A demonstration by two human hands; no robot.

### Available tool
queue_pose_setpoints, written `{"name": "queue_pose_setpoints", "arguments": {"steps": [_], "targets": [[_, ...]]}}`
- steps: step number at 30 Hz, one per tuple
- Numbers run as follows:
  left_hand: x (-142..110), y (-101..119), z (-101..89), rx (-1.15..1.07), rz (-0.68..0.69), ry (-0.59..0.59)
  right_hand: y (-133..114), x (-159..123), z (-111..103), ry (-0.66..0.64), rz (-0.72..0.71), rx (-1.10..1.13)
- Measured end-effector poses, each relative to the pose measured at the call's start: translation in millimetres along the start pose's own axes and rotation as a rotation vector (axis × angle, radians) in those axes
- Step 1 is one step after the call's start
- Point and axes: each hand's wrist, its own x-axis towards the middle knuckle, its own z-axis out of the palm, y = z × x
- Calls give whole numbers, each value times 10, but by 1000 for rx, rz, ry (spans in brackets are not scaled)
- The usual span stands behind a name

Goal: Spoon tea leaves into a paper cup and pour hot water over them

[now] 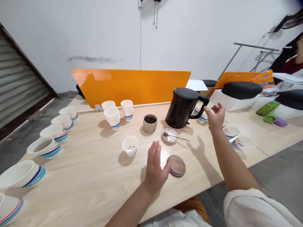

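Note:
My left hand (156,171) is open over the table, fingers stretched out, holding nothing. Its thumb comes close to a round wooden lid (178,165); contact is unclear. Ahead of it stands a paper cup (130,145) with a few dark tea leaves at the bottom. Beside the handle of a black electric kettle (178,108), my right hand (216,117) is raised with fingers apart and curved. Between the hands, a gold spoon (177,136) rests across a small white dish (169,140) with leaf bits. A grey canister (150,126) behind it holds dark tea leaves.
Stacks of paper cups (112,118) stand at the back left. A row of single cups lines the left side, one cup (44,147) holding liquid. More cups (241,145) are on the right. An orange divider panel (134,86) runs along the back edge.

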Motion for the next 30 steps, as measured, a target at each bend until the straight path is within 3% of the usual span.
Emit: {"name": "queue_pose_setpoints", "arguments": {"steps": [2,5,9,11,14,19,24,30], "targets": [[96,69,-168,18,-6,101,90,175,52,-80,86,27],[176,2,-465,72,-113,216,183,344,177,-251,183,97],[142,-267,-806,176,-507,293,222,400,270,-358,248,179],[114,-399,-882,156,-714,236,210,342,286,-356,245,218],[98,-551,-866,101,-902,105,163,186,293,-322,214,288],[85,-696,-713,-3,-906,57,33,37,170,-184,174,366],[59,-767,-634,-19,-901,83,-200,119,-200,-117,140,351],[70,-769,-576,2,-909,78,-731,188,-738,-64,34,366]]}}
